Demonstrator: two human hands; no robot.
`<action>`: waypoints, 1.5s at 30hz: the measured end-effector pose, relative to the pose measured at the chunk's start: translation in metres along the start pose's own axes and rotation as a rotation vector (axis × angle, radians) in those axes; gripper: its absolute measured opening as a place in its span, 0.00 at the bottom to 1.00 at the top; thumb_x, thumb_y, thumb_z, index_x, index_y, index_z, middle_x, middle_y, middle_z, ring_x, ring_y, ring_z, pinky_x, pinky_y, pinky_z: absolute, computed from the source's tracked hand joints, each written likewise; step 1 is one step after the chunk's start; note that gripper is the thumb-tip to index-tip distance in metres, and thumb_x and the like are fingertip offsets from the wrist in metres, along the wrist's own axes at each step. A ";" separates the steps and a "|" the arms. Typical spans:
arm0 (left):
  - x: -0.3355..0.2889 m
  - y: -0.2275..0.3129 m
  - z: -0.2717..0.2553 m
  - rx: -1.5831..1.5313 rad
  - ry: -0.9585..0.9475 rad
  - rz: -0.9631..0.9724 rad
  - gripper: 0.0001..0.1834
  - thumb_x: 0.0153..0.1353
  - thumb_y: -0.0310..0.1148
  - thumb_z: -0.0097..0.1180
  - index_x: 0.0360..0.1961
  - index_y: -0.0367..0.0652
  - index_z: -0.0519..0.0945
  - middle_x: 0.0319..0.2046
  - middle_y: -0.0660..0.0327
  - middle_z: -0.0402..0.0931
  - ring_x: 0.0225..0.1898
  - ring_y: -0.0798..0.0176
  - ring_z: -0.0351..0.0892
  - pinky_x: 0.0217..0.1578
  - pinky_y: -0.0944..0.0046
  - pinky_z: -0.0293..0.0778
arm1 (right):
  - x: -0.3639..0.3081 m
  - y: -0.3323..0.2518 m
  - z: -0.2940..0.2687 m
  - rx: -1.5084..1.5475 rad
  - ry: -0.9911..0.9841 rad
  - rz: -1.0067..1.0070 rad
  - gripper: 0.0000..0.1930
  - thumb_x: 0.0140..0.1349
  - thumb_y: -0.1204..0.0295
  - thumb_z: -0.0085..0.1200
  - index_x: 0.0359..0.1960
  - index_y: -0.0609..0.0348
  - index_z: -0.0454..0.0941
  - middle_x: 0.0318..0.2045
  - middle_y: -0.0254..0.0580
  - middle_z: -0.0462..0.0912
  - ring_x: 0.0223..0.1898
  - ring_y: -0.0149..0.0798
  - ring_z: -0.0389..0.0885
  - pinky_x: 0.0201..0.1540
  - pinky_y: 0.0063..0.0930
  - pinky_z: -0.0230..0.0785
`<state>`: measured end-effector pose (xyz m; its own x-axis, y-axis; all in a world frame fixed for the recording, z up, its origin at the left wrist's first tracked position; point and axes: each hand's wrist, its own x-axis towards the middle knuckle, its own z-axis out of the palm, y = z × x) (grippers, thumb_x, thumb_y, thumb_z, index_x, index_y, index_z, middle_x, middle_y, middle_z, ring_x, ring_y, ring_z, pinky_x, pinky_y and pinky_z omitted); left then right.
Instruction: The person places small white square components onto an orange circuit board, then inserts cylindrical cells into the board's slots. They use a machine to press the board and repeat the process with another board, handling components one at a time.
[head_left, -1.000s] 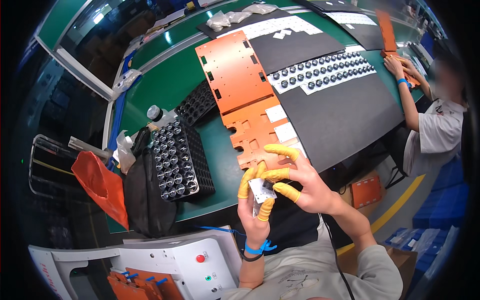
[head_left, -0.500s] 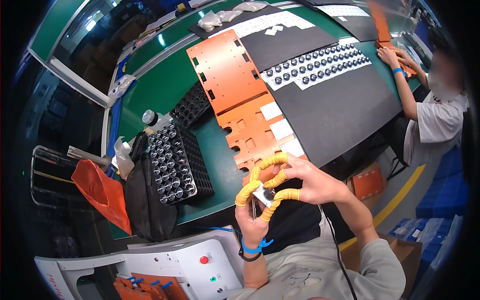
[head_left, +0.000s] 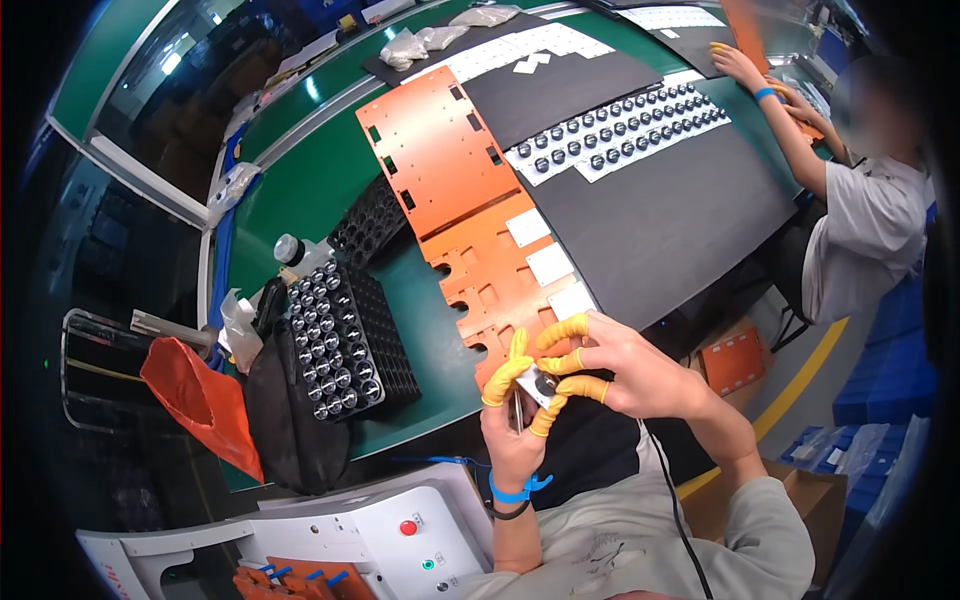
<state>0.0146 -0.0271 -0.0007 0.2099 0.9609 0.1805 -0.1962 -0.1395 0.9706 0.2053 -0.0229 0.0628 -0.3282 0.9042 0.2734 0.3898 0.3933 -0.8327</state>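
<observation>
Close in front of me, my left hand (head_left: 512, 446) is closed on a small white square plate (head_left: 533, 387), pinching it at the edges. A black round knob (head_left: 546, 383) sits on the plate's face. My right hand (head_left: 632, 372) is closed at the knob, with fingertips touching it. Yellow finger covers wrap the fingers of both hands. Just beyond my hands lies an orange panel (head_left: 433, 158), with several white square plates (head_left: 549, 264) along its right side.
A black tray (head_left: 390, 340) of silver-topped cylinders stands left. Several knobbed white plates (head_left: 612, 135) lie on a black mat (head_left: 670, 215). A co-worker's hand (head_left: 741, 68) is at far right. A white machine (head_left: 385, 525) with a red button stands at lower left.
My hands have come closer together round the plate, and my right fingers have shifted on the knob. The co-worker's one hand has lifted from the orange part and moved left. My view has shifted slightly.
</observation>
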 end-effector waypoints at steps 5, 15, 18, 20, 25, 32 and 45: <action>-0.003 -0.002 0.004 -0.125 -0.016 -0.047 0.33 0.53 0.24 0.72 0.58 0.42 0.69 0.65 0.52 0.67 0.57 0.63 0.73 0.56 0.65 0.71 | -0.003 -0.002 -0.003 0.157 0.045 0.041 0.16 0.55 0.77 0.66 0.47 0.60 0.83 0.54 0.44 0.78 0.57 0.48 0.75 0.61 0.40 0.67; 0.003 0.001 0.002 -0.124 -0.052 0.032 0.34 0.54 0.22 0.71 0.59 0.43 0.67 0.68 0.46 0.64 0.64 0.57 0.69 0.60 0.61 0.69 | 0.000 0.006 -0.002 0.227 0.077 -0.011 0.18 0.52 0.76 0.70 0.47 0.57 0.85 0.45 0.44 0.77 0.50 0.45 0.77 0.55 0.35 0.69; 0.004 0.004 -0.001 -0.134 -0.076 -0.015 0.33 0.54 0.21 0.71 0.58 0.43 0.67 0.68 0.46 0.63 0.63 0.58 0.69 0.60 0.61 0.68 | 0.000 0.008 -0.003 0.184 0.068 -0.064 0.18 0.53 0.75 0.70 0.47 0.57 0.85 0.45 0.44 0.77 0.50 0.44 0.77 0.55 0.35 0.69; 0.004 0.005 -0.003 -0.134 -0.095 -0.031 0.33 0.54 0.21 0.71 0.58 0.43 0.67 0.68 0.46 0.63 0.63 0.58 0.70 0.60 0.61 0.68 | 0.001 0.007 -0.004 0.216 0.051 -0.074 0.17 0.53 0.75 0.70 0.46 0.58 0.85 0.45 0.43 0.77 0.50 0.44 0.77 0.55 0.35 0.69; 0.002 0.012 -0.007 -0.111 -0.099 -0.048 0.33 0.53 0.20 0.71 0.57 0.42 0.66 0.68 0.45 0.64 0.63 0.58 0.70 0.60 0.61 0.69 | 0.002 0.006 0.005 0.315 0.104 -0.069 0.15 0.52 0.72 0.71 0.42 0.60 0.85 0.38 0.40 0.77 0.43 0.41 0.76 0.50 0.34 0.67; 0.004 0.021 -0.003 -0.230 -0.129 -0.061 0.34 0.53 0.21 0.71 0.58 0.42 0.67 0.67 0.44 0.64 0.65 0.56 0.68 0.64 0.58 0.65 | -0.003 0.007 0.006 0.194 0.110 -0.124 0.14 0.53 0.71 0.71 0.40 0.60 0.84 0.38 0.41 0.77 0.43 0.41 0.75 0.50 0.35 0.67; 0.007 0.019 -0.001 -0.260 -0.138 -0.069 0.33 0.54 0.23 0.71 0.58 0.41 0.67 0.67 0.47 0.65 0.64 0.57 0.70 0.64 0.58 0.64 | -0.006 0.000 0.005 0.190 0.109 -0.063 0.15 0.54 0.73 0.69 0.44 0.59 0.84 0.44 0.44 0.79 0.48 0.46 0.77 0.53 0.36 0.67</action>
<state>0.0111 -0.0225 0.0185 0.3563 0.9218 0.1527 -0.4116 0.0082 0.9113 0.2026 -0.0296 0.0587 -0.2479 0.8955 0.3695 0.1986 0.4203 -0.8854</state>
